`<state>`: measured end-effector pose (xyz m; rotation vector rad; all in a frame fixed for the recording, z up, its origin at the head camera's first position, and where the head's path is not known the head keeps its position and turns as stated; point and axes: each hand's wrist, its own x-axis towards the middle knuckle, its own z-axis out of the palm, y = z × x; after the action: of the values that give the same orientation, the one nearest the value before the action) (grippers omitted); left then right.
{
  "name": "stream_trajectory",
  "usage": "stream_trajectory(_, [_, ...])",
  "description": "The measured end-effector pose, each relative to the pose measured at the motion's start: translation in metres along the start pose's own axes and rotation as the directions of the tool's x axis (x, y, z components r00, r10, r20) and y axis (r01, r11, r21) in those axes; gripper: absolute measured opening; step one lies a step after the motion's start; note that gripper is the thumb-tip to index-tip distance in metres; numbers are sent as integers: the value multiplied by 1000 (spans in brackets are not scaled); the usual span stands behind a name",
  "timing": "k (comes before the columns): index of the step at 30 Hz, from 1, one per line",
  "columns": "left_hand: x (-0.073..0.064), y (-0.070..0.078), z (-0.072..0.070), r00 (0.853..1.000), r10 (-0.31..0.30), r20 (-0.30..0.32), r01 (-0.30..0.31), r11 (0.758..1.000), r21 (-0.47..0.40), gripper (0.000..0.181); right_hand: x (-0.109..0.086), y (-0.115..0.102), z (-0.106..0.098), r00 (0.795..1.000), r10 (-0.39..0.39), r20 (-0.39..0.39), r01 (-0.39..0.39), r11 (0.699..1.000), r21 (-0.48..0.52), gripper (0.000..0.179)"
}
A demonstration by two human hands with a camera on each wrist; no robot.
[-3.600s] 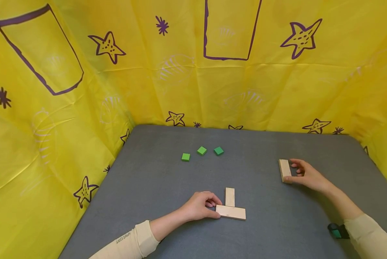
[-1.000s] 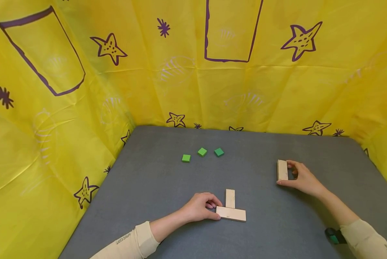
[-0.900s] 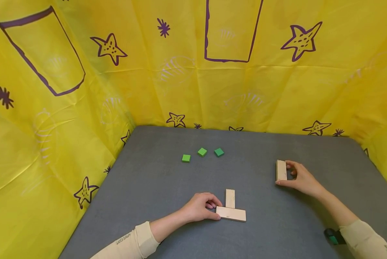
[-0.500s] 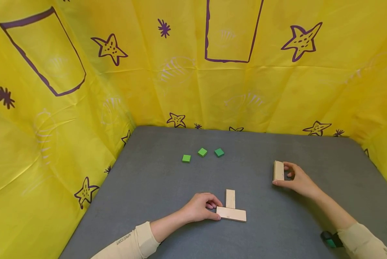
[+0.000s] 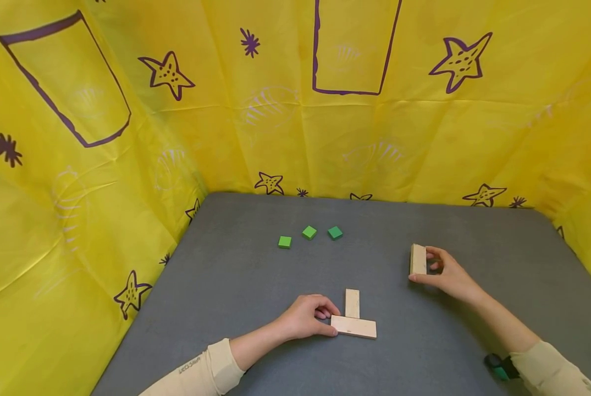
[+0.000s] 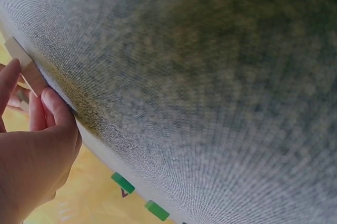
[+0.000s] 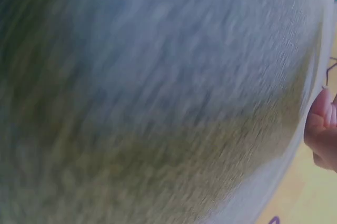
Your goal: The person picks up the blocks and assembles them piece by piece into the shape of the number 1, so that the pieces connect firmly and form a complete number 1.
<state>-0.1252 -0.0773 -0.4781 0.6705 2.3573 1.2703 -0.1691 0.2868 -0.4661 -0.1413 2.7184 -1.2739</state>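
Note:
My left hand [image 5: 305, 317] pinches the left end of a pale wooden block [image 5: 354, 326] lying crosswise on the grey table. A second wooden block [image 5: 352, 303] lies behind it, its near end against the first block's far side, so the two form an upside-down T. Farther right, my right hand [image 5: 448, 275] grips another wooden block [image 5: 418, 259] between thumb and fingers. Whether that block touches the table I cannot tell. In the left wrist view, finger and thumb hold the pale block [image 6: 27, 67]. Only part of the right hand [image 7: 322, 129] shows in the right wrist view.
Toward the back of the grey table [image 5: 246, 275] lie two light green square pieces [image 5: 285, 242] and a darker green one [image 5: 335, 233]. A yellow cloth [image 5: 275, 132] with purple drawings hangs behind the table and along its sides.
My right hand has carried its wooden block steadily to the left. The left hand and the two blocks by it stay in place.

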Motion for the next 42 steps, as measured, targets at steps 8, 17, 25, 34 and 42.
stream_trajectory(8, [3,0,1,1000,20,-8,-20,1000,12,27,1,-10,13,999,-35,-24,35,999,-11,92])
stream_trajectory(17, [3,-1,0,1000,19,-5,-19,1000,12,26,1,-20,28,999,-29,-18,28,999,-35,95])
stream_trajectory(25, [3,-2,1,1000,24,-3,-24,1000,7,26,4,-31,42,998,-54,-21,54,998,-40,94])
stream_trajectory(34, [0,-1,0,1000,12,-4,-12,1000,-1,27,6,-39,63,997,-82,-5,81,996,-38,93])
stream_trajectory(42, [-1,0,0,1000,4,-3,-4,1000,-12,27,9,-45,76,996,-94,1,94,995,-38,94])
